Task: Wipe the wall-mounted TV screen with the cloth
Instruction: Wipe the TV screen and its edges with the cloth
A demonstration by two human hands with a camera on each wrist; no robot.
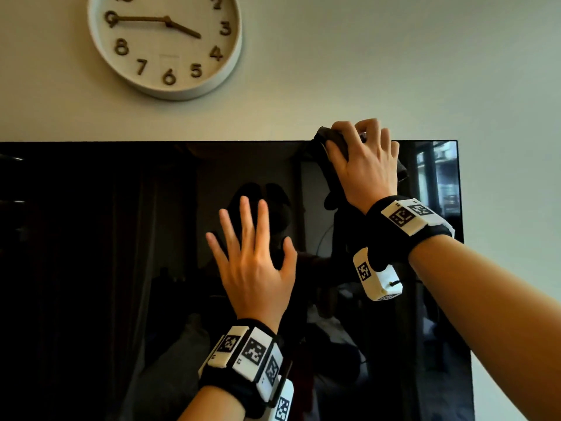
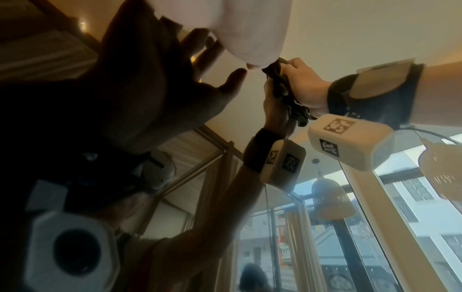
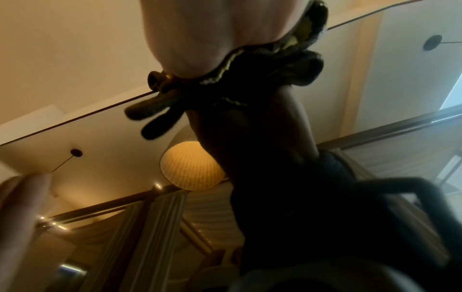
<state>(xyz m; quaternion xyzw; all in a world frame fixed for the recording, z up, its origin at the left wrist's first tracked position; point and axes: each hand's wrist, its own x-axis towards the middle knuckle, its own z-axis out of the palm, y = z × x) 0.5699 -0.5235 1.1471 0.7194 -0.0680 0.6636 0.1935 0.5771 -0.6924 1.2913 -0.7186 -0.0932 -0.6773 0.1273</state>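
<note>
The black wall-mounted TV screen (image 1: 91, 268) fills the lower part of the head view and mirrors the room. My right hand (image 1: 364, 159) grips a dark bunched cloth (image 1: 326, 138) and presses it against the screen's top edge near the upper right corner. In the left wrist view the right hand (image 2: 300, 83) holds the cloth (image 2: 280, 79) against the glass. The right wrist view shows my palm over the cloth (image 3: 287, 57). My left hand (image 1: 255, 253) is flat on the screen, fingers spread and straight, left of and below the right hand.
A round white wall clock (image 1: 165, 41) hangs above the TV at upper left. Bare cream wall (image 1: 394, 71) runs above and to the right of the screen. The TV's right edge (image 1: 461, 208) is close to my right wrist.
</note>
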